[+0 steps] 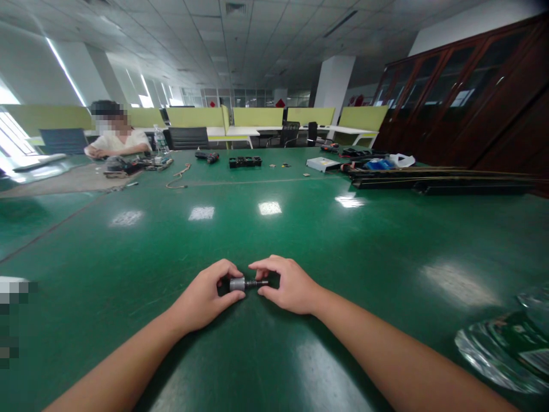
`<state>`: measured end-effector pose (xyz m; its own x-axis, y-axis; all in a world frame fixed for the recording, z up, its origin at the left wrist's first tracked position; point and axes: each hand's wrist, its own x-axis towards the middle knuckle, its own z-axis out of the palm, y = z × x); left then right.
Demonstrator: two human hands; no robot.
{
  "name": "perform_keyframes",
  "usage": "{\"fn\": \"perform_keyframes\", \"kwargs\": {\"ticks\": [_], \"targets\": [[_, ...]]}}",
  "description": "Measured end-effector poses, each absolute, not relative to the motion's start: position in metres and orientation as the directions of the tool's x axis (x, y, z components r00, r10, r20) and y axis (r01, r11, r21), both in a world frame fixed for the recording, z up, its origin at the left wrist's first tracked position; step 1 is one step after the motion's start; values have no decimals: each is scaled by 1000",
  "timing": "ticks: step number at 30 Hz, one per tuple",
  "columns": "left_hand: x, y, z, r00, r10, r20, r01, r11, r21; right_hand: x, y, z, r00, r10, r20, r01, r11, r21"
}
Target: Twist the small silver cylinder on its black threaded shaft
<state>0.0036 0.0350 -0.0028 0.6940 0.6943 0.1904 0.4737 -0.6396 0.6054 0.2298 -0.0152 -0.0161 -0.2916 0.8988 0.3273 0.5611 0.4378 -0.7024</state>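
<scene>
A small grey metal cylinder with a thin, dark stepped shaft [237, 284] lies sideways low over the green table [266, 234], its shaft pointing right. My left hand [210, 294] grips the thick cylinder end between thumb and fingers. Around the shaft end, my right hand [289, 284] is curved with thumb and fingers apart; I see no firm hold on the shaft. Whether the part rests on the tabletop I cannot tell.
A large clear bottle [510, 349] is close on the right. Farther back are a power drill [207, 157], a black tray-like part [245, 162], a grey box [322, 165] and long black bars [429, 180]. Across the table a person [122, 143] sits near tools and a bottle [160, 140].
</scene>
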Motion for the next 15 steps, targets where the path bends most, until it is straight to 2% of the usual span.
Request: {"fn": "perform_keyframes", "kwargs": {"ticks": [5, 15], "targets": [[3, 34, -3, 698, 688, 196, 463, -643, 610, 227, -16, -15, -334, 877, 346, 622, 481, -617], [5, 32, -2, 745, 637, 196, 396, -660, 639, 223, -18, -14, -391, 863, 319, 679, 505, -533]]}}
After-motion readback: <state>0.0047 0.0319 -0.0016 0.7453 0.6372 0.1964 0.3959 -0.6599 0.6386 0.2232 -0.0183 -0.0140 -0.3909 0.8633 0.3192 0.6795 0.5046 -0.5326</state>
